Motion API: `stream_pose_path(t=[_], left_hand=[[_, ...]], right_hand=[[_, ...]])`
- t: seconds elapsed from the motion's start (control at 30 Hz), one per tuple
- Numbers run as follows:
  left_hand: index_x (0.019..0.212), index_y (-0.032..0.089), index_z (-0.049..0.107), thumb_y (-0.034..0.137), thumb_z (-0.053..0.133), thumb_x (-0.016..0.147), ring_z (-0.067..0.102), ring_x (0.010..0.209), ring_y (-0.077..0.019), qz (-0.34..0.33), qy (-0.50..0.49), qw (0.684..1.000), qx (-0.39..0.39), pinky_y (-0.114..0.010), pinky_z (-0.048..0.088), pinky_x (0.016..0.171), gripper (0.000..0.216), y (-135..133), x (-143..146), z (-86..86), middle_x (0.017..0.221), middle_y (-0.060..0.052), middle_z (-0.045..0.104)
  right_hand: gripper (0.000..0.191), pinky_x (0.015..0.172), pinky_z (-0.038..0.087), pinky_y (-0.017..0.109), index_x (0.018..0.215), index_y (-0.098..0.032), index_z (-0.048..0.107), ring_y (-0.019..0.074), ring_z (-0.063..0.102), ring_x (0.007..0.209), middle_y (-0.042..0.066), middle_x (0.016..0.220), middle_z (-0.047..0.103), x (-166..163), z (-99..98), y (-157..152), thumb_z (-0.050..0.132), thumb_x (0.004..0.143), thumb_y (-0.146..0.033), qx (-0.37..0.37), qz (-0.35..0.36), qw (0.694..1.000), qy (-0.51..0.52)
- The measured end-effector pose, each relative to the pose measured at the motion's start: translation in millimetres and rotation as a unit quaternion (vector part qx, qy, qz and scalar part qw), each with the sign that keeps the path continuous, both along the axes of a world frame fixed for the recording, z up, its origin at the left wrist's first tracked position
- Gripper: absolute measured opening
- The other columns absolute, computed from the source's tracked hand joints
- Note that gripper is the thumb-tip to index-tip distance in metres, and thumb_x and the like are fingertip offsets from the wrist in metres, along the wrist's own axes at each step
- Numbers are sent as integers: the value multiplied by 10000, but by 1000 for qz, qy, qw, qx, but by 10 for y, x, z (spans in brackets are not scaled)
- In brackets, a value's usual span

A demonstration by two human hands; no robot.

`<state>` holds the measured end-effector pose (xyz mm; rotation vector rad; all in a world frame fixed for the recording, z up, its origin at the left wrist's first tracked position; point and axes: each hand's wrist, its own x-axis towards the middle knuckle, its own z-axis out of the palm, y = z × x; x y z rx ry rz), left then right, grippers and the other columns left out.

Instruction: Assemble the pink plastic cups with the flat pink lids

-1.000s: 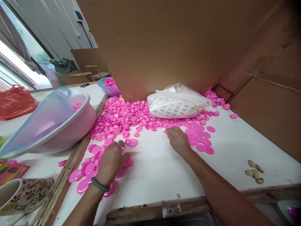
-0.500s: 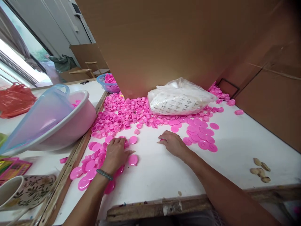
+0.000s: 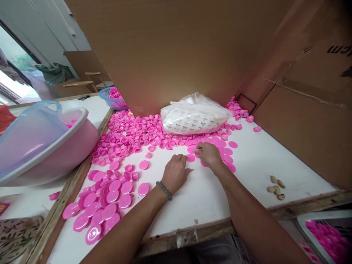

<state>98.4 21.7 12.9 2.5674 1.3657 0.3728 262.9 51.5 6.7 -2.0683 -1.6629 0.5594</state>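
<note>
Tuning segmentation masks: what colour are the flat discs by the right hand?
Flat discs: bright pink, best seen in the head view.

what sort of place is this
Probably a small workshop, though it could be a home workspace: small pink cups and flat pink discs lie in bulk on a wood-edged white worktable, with brown cardboard standing behind.

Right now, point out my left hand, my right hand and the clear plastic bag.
left hand [image 3: 175,173]: head view, middle of its back.
right hand [image 3: 210,154]: head view, middle of its back.
clear plastic bag [image 3: 194,118]: head view, middle of its front.
</note>
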Motion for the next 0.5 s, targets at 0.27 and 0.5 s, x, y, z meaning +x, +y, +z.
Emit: stream_pose_path(t=[0.27, 0.5], left_hand=[[870, 160, 589, 273, 404, 882, 528, 837, -195, -44, 14, 999, 2, -298, 419, 716, 217, 179, 16, -160, 844, -68, 624], [996, 202, 577, 307, 577, 776, 566, 765, -170, 113, -98, 987, -51, -285, 440, 679, 244, -42, -338, -264, 833, -32, 630]], right_hand=[[217, 469, 338, 204, 582, -161, 507, 114, 533, 599, 8, 677, 571, 59, 102, -72, 604, 765, -226, -29, 56, 998, 20], [277, 498, 340, 234, 545, -139, 511, 117, 488, 621, 44, 763, 527, -60, 17, -92, 624, 773, -247, -16, 189, 980, -58]])
